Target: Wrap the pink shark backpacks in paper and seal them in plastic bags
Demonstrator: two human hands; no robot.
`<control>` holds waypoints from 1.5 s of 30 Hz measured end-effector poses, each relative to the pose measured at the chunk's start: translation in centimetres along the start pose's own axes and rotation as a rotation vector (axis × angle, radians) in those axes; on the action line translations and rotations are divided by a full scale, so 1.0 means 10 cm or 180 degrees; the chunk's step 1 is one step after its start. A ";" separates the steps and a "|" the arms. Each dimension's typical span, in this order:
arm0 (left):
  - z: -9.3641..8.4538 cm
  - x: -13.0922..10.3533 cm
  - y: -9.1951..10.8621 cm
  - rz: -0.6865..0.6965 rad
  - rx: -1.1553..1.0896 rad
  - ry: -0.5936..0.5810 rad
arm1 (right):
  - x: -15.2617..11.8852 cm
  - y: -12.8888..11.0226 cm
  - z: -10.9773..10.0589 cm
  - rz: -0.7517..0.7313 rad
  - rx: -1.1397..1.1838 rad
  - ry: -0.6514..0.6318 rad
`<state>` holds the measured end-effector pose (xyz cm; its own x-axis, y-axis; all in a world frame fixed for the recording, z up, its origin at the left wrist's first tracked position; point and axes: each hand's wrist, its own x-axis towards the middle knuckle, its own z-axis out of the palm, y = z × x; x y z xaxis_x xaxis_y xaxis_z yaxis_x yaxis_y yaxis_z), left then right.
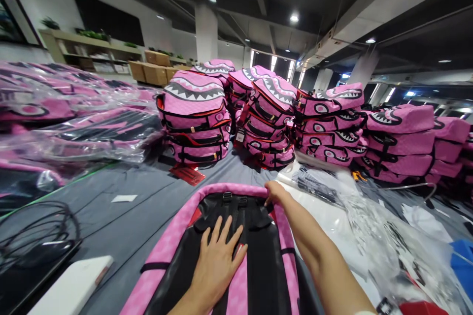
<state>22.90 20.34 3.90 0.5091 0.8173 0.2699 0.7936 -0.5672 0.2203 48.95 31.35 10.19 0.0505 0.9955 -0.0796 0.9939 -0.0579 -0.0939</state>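
A pink and black backpack (262, 261) lies in front of me with its black back panel and straps facing up. My left hand (220, 253) rests flat on this panel, its fingers spread. At the top right corner of the backpack, my right hand (274, 193) has its fingers curled round the pink edge; part of them is hidden. A small red piece (239, 248) shows beside my left thumb.
Stacked pink shark-mouth backpacks (195, 113) stand across the back. On the left lie plastic-wrapped backpacks (99, 133), black cables (40, 236) and a white box (74, 288). Clear plastic bags (373, 231) cover the right, near a blue object (461, 258).
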 end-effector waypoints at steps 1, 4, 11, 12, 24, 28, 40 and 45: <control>0.05 0.06 -0.04 0.0073 0.0029 0.0030 | 0.09 0.00 0.01 0.0007 -0.0002 -0.0058; 0.16 0.28 -0.15 0.0098 0.0083 0.0126 | 0.17 -0.07 -0.02 0.0022 -0.0030 0.0061; 0.24 0.32 -0.18 0.0068 -0.0611 0.0739 | -1.30 -0.67 -0.08 -0.0507 -0.0022 0.0715; 0.24 0.32 -0.17 0.0056 -0.0747 0.0776 | -1.62 -0.81 -0.05 -0.0930 0.0081 0.0829; -0.47 -0.30 -0.29 0.0717 -0.1743 -0.0024 | -2.16 -1.38 0.80 -0.1995 -0.0407 0.0633; -0.71 -0.86 -0.11 0.3257 -0.1442 -0.1163 | -2.14 -1.40 0.88 -0.1867 -0.0260 0.0703; -0.14 -0.94 -0.27 0.1788 -0.0284 -0.0072 | -2.13 -1.29 0.59 -0.1663 0.1138 0.0801; -0.21 -0.76 -0.45 0.1859 -0.0063 -0.0431 | -2.32 -1.41 0.48 -0.3788 0.0467 -0.0438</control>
<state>14.80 16.44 2.83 0.8981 0.3747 0.2302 0.3640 -0.9271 0.0892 33.25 8.69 8.64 -0.9091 0.4156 0.0290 0.3900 0.8735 -0.2914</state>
